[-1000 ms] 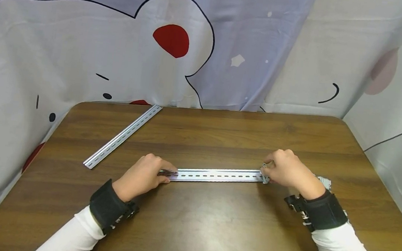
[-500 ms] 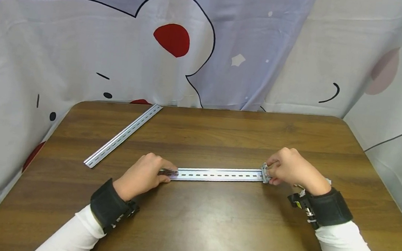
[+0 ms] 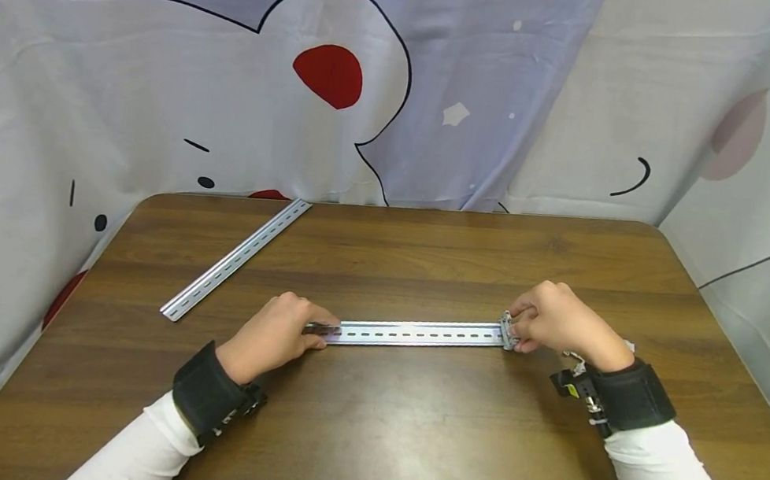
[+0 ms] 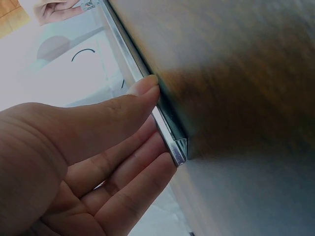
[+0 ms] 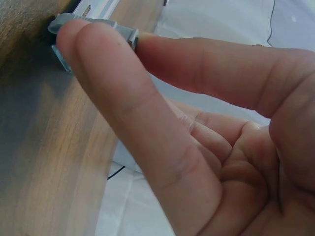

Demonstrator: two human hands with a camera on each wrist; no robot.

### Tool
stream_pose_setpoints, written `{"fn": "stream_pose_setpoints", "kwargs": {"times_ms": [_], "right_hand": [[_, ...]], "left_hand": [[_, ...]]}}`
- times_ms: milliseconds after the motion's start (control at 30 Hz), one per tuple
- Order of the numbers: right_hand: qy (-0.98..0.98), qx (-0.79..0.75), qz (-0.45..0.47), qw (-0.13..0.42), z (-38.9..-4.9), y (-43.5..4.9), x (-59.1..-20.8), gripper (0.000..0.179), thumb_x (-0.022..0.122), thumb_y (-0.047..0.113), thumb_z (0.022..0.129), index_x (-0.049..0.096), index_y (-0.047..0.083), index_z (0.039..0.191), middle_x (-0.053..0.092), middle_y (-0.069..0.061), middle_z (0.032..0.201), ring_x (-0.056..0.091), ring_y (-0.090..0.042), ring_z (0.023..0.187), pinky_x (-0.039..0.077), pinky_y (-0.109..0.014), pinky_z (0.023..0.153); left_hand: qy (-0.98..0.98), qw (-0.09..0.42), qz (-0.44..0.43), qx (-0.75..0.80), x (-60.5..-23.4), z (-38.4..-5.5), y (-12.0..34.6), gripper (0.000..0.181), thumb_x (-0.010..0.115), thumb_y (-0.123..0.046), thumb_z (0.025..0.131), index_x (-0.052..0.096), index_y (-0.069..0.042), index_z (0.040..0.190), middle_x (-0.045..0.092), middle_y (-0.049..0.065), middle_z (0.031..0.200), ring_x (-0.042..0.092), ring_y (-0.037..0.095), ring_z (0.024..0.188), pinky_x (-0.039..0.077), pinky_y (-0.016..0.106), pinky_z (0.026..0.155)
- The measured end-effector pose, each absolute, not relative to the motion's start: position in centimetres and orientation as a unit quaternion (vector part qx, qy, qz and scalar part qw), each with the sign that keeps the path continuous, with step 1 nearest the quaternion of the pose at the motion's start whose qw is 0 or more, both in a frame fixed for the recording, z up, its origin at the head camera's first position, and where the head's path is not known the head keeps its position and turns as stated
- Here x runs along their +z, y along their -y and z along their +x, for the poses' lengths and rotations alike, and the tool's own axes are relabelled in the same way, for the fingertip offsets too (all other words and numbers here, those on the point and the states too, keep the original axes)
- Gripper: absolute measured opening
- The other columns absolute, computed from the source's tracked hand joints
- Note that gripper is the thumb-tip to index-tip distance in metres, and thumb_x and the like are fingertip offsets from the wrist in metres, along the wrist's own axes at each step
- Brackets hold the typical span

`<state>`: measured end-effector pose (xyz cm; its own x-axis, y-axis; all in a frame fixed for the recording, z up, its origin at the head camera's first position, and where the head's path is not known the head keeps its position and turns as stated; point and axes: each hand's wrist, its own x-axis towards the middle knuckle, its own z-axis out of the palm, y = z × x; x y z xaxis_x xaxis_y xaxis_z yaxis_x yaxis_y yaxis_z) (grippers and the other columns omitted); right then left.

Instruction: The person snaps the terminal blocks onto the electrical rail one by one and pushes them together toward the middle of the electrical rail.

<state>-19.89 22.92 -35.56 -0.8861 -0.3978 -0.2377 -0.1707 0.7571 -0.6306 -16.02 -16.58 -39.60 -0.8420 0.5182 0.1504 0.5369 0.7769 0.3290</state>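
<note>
A slotted metal DIN rail [image 3: 410,335] lies across the middle of the table. My left hand [image 3: 277,335] pinches its left end between thumb and fingers; the left wrist view shows the thumb on one edge of the rail [image 4: 170,145] and fingertips under the other. At the right end sits a small grey metal end clip [image 3: 507,331], set crosswise on the rail. My right hand [image 3: 550,322] pinches this clip from its right side. In the right wrist view two fingertips and the thumb close on the clip [image 5: 125,33], hiding part of it.
A second slotted rail [image 3: 236,259] lies diagonally at the back left of the wooden table [image 3: 404,448]. A light grey piece [image 3: 630,346] shows just behind the right wrist, mostly hidden. A printed curtain [image 3: 463,59] hangs along the table's back edge.
My right hand has shifted slightly right, uncovering more of the clip, and its wrist now covers most of the grey piece behind it. The left hand and both rails stay put.
</note>
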Motion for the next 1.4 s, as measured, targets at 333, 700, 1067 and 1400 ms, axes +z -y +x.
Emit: {"fn": "stream_pose_setpoints", "kwargs": {"times_ms": [333, 700, 1067, 1400], "right_hand": [[-0.912, -0.329, -0.160, 0.185, -19.7, -22.4, -35.6, 0.027, 0.059, -0.005, 0.083, 0.065, -0.014, 0.108, 0.073, -0.013, 0.082, 0.071, -0.019, 0.063, 0.057, -0.031, 0.059], [-0.905, -0.347, -0.159, 0.190, -19.8, -21.9, -35.9, 0.029, 0.062, -0.003, 0.085, 0.064, -0.015, 0.111, 0.073, -0.015, 0.087, 0.071, -0.019, 0.065, 0.057, -0.031, 0.060], [-0.903, -0.350, -0.165, 0.188, -19.8, -21.4, -36.3, 0.029, 0.065, -0.002, 0.086, 0.063, -0.015, 0.111, 0.074, -0.014, 0.087, 0.071, -0.019, 0.063, 0.057, -0.032, 0.061], [-0.888, -0.387, -0.160, 0.191, -19.8, -21.3, -36.7, 0.027, 0.065, -0.005, 0.085, 0.063, -0.015, 0.110, 0.073, -0.015, 0.084, 0.071, -0.021, 0.064, 0.057, -0.032, 0.061]], "left_hand": [[0.942, 0.026, -0.279, -0.182, -39.7, -16.0, 16.7, 0.028, 0.083, -0.012, 0.077, 0.077, -0.014, 0.104, 0.075, 0.002, 0.097, 0.070, 0.018, 0.088, 0.055, 0.037, 0.075], [0.944, 0.029, -0.277, -0.179, -39.8, -16.1, 16.7, 0.028, 0.084, -0.013, 0.076, 0.077, -0.015, 0.103, 0.075, 0.002, 0.097, 0.070, 0.017, 0.088, 0.055, 0.037, 0.075], [0.945, 0.026, -0.274, -0.179, -39.8, -16.1, 16.7, 0.028, 0.084, -0.014, 0.077, 0.077, -0.014, 0.104, 0.075, 0.002, 0.097, 0.070, 0.017, 0.089, 0.055, 0.037, 0.076], [0.942, 0.026, -0.278, -0.186, -39.8, -16.1, 16.7, 0.027, 0.083, -0.014, 0.077, 0.077, -0.013, 0.103, 0.075, 0.003, 0.097, 0.070, 0.018, 0.088, 0.055, 0.037, 0.075]]}}
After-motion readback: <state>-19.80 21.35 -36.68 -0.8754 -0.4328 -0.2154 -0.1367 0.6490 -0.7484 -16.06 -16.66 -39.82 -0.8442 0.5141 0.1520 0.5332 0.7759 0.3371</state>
